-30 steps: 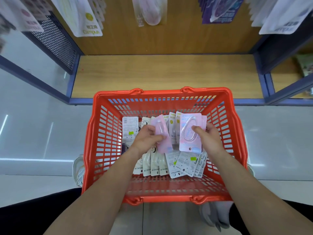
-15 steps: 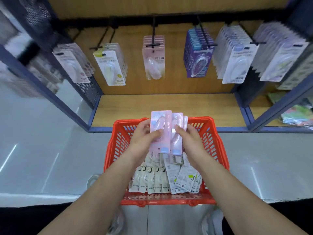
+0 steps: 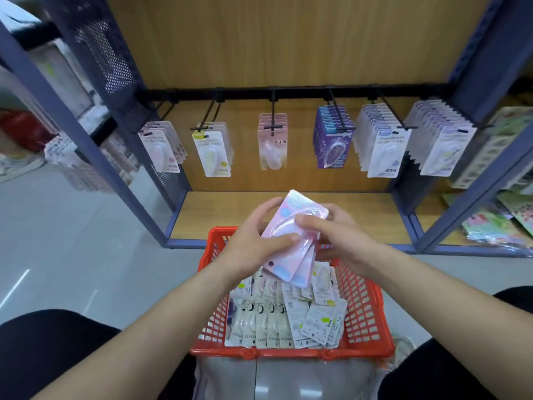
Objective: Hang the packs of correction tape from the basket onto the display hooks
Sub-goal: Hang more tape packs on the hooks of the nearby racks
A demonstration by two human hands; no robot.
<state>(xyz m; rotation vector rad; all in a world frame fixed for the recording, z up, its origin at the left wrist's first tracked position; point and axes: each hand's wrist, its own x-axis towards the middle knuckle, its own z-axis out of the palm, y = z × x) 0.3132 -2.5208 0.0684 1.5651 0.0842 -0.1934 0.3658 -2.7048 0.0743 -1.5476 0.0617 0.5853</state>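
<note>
A small stack of pink correction tape packs [image 3: 291,235] is held tilted above the red basket [image 3: 366,319]. My left hand [image 3: 253,243] grips the stack from the left, thumb across its front. My right hand [image 3: 337,241] holds its right side, fingers over the top pack. Several white packs [image 3: 288,316] lie in the basket below. Display hooks [image 3: 272,122] on a black rail carry hanging packs; the middle hook holds pink packs [image 3: 272,142] like mine.
The wooden shelf floor [image 3: 230,209] lies just beyond the basket. Blue shelf posts [image 3: 95,157] stand on either side. Purple packs [image 3: 331,140] and white packs [image 3: 383,145] hang to the right. My knees flank the basket.
Both hands lifted the pink packs out of the basket and brought them together into one stack, now tilted. My view rose from the basket to the hook rail.
</note>
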